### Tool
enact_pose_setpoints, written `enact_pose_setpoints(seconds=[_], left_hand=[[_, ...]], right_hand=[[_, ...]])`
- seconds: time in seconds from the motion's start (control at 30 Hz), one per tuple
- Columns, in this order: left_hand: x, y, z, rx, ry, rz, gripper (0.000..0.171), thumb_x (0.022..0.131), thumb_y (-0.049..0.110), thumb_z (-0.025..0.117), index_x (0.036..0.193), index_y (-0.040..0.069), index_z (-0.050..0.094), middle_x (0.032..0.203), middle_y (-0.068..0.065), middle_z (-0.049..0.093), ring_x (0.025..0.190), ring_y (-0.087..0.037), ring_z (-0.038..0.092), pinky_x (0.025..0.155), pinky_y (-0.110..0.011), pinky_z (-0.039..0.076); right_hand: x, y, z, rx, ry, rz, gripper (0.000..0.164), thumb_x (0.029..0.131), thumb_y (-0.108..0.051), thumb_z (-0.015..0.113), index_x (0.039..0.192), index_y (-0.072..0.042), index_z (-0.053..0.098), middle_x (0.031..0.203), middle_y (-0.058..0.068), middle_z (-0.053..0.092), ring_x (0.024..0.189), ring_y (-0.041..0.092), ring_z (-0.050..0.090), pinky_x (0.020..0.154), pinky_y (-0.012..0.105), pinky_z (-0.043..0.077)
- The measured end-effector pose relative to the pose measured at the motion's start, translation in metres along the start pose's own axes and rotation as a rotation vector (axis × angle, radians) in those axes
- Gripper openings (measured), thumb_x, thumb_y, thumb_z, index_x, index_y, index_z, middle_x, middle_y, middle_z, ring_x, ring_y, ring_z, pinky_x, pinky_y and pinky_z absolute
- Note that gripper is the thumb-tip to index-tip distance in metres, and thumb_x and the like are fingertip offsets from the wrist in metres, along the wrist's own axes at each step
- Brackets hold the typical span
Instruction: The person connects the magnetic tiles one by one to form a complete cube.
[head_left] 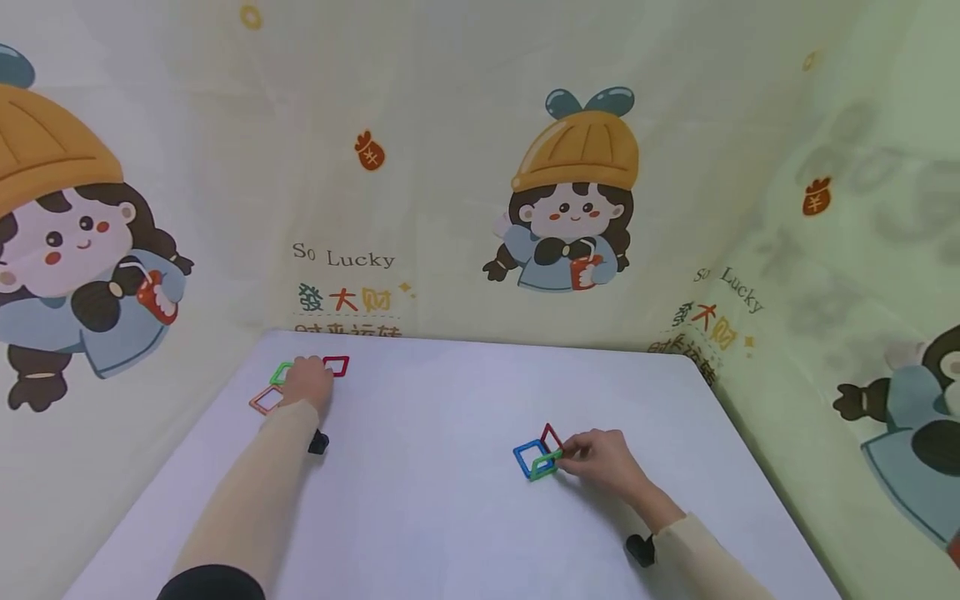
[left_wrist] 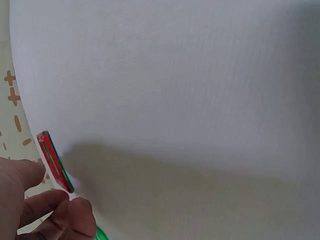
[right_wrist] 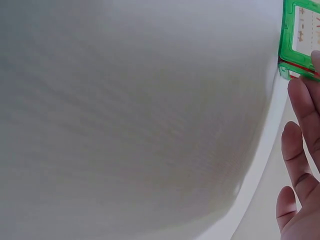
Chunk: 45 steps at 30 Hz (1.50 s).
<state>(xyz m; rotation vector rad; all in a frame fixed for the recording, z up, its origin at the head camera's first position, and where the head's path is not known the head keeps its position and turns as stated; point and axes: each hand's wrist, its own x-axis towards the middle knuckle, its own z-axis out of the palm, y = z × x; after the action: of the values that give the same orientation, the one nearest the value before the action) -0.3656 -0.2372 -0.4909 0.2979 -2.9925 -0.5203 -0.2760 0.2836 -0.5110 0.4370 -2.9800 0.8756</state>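
Observation:
At the table's middle right, my right hand (head_left: 603,458) pinches the edge of a green square magnetic tile (head_left: 543,467). That tile stands up beside a blue square magnetic tile (head_left: 517,454) lying flat, with a red tile (head_left: 548,431) raised at the back. In the right wrist view the fingertips (right_wrist: 298,90) are right at the green tile (right_wrist: 287,42). Far left, my left hand (head_left: 307,383) reaches over loose tiles, thumb and fingers apart near a red tile (left_wrist: 54,162). Around it are a green tile (head_left: 278,373), an orange tile (head_left: 262,403) and the red tile (head_left: 345,362).
A white table (head_left: 420,483) extends under both hands, its back edge close beyond the left hand. A printed cloth (head_left: 442,208) with cartoon figures hangs behind and at both sides. Black wrist devices (head_left: 641,550) sit at both wrists.

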Motion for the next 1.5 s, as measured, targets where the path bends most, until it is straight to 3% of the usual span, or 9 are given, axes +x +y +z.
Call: enact_pose_setpoints(seconds=[0.17, 0.37, 0.57, 0.77, 0.93, 1.0, 1.1, 1.3, 1.5], left_hand=[[0.002, -0.005, 0.009, -0.035, -0.008, -0.051, 0.035, 0.106, 0.013, 0.051, 0.116, -0.02, 0.056, 0.11, -0.038, 0.062, 0.104, -0.05, 0.061, 0.093, -0.059, 0.053], [0.01, -0.012, 0.014, -0.103, 0.037, -0.11, 0.031, 0.105, 0.009, 0.045, 0.108, -0.018, 0.058, 0.106, -0.038, 0.066, 0.099, -0.051, 0.066, 0.089, -0.058, 0.055], [0.012, -0.014, 0.009, -0.164, -0.024, -0.167, 0.029, 0.103, 0.006, 0.045, 0.117, -0.018, 0.056, 0.117, -0.038, 0.063, 0.109, -0.049, 0.062, 0.1, -0.059, 0.05], [0.016, -0.013, 0.008, -0.137, 0.013, -0.167, 0.033, 0.101, 0.013, 0.05, 0.106, -0.019, 0.059, 0.105, -0.037, 0.067, 0.098, -0.049, 0.066, 0.088, -0.056, 0.054], [0.02, -0.014, 0.013, -0.052, 0.033, -0.149, 0.03, 0.101, 0.014, 0.054, 0.104, -0.016, 0.06, 0.1, -0.034, 0.068, 0.091, -0.047, 0.067, 0.078, -0.054, 0.055], [0.023, -0.011, 0.013, -0.03, 0.026, -0.139, 0.028, 0.098, 0.013, 0.053, 0.101, -0.014, 0.062, 0.099, -0.033, 0.069, 0.09, -0.048, 0.068, 0.074, -0.055, 0.055], [0.028, -0.008, 0.015, -0.07, -0.011, -0.156, 0.03, 0.095, 0.015, 0.055, 0.102, -0.012, 0.064, 0.101, -0.031, 0.069, 0.092, -0.047, 0.067, 0.074, -0.054, 0.055], [0.023, 0.007, 0.016, -0.148, -0.087, -0.187, 0.036, 0.096, 0.022, 0.06, 0.107, -0.011, 0.064, 0.106, -0.03, 0.069, 0.095, -0.042, 0.065, 0.084, -0.052, 0.054], [0.021, 0.025, 0.011, -0.216, -0.113, -0.132, 0.033, 0.098, 0.019, 0.056, 0.112, -0.01, 0.062, 0.111, -0.028, 0.068, 0.103, -0.042, 0.064, 0.089, -0.053, 0.053]], right_hand=[[-0.006, 0.002, 0.001, -0.001, -0.003, -0.067, 0.016, 0.078, -0.03, 0.09, 0.089, -0.022, 0.082, 0.08, -0.016, 0.071, 0.072, 0.004, 0.052, 0.067, 0.022, 0.043], [-0.007, 0.0, 0.0, 0.015, -0.016, -0.111, 0.014, 0.08, -0.03, 0.089, 0.086, -0.022, 0.081, 0.079, -0.014, 0.071, 0.068, 0.003, 0.05, 0.063, 0.021, 0.042], [-0.005, -0.001, 0.001, 0.012, -0.019, -0.137, 0.012, 0.08, -0.03, 0.089, 0.083, -0.021, 0.081, 0.076, -0.014, 0.072, 0.065, 0.001, 0.049, 0.061, 0.02, 0.041], [-0.006, 0.0, 0.002, 0.0, -0.033, -0.112, 0.01, 0.081, -0.03, 0.088, 0.083, -0.023, 0.081, 0.076, -0.017, 0.071, 0.065, 0.001, 0.049, 0.061, 0.02, 0.041], [-0.005, -0.001, 0.001, -0.014, -0.027, -0.165, 0.01, 0.081, -0.03, 0.088, 0.082, -0.022, 0.081, 0.076, -0.016, 0.072, 0.065, -0.001, 0.05, 0.062, 0.02, 0.041], [-0.005, -0.001, 0.0, -0.015, -0.027, -0.167, 0.01, 0.081, -0.03, 0.088, 0.082, -0.022, 0.081, 0.076, -0.016, 0.072, 0.065, -0.001, 0.05, 0.061, 0.02, 0.042], [-0.003, -0.002, -0.001, -0.015, -0.034, -0.153, 0.01, 0.081, -0.029, 0.088, 0.082, -0.022, 0.081, 0.076, -0.016, 0.072, 0.065, -0.001, 0.049, 0.061, 0.02, 0.042], [-0.004, -0.001, 0.002, 0.0, -0.036, -0.123, 0.011, 0.081, -0.03, 0.088, 0.083, -0.021, 0.082, 0.076, -0.015, 0.072, 0.066, 0.001, 0.049, 0.062, 0.02, 0.041], [-0.006, -0.005, -0.001, -0.031, -0.039, -0.101, 0.011, 0.081, -0.031, 0.089, 0.082, -0.023, 0.081, 0.074, -0.016, 0.07, 0.066, 0.002, 0.049, 0.066, 0.022, 0.038]])
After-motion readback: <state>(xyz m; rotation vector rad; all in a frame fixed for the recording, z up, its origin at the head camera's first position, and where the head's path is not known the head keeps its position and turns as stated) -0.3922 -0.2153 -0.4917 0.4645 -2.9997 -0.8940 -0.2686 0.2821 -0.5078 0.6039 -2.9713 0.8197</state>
